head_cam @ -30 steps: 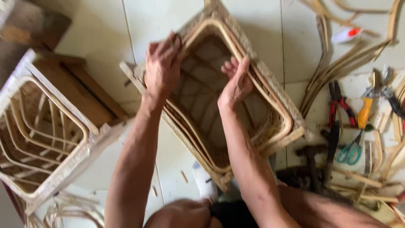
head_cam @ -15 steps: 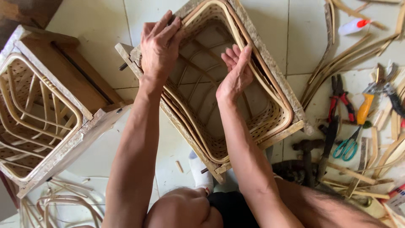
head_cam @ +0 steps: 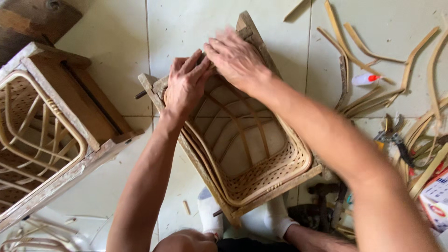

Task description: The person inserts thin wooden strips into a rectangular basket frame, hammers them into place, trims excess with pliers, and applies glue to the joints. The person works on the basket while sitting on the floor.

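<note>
You see a honey-tan rattan basket (head_cam: 242, 154) with an open lattice weave of small holes, set in a weathered grey-brown wooden frame (head_cam: 275, 184) at the middle of the frame. At the left, a second basket (head_cam: 32, 135) shows pale cream cane loops inside a brown, white-smeared wooden mould (head_cam: 88, 109). The floor tiles (head_cam: 116, 46) are pale greenish-white; a small white bottle with a red cap (head_cam: 365, 79) lies at upper right among tan cane strips (head_cam: 373, 56).

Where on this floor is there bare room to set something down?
Bare tile lies above the rattan basket frame, between the second frame and the rattan strips. Another patch sits lower left of the basket. The right side, with pliers and strips, is crowded.
</note>
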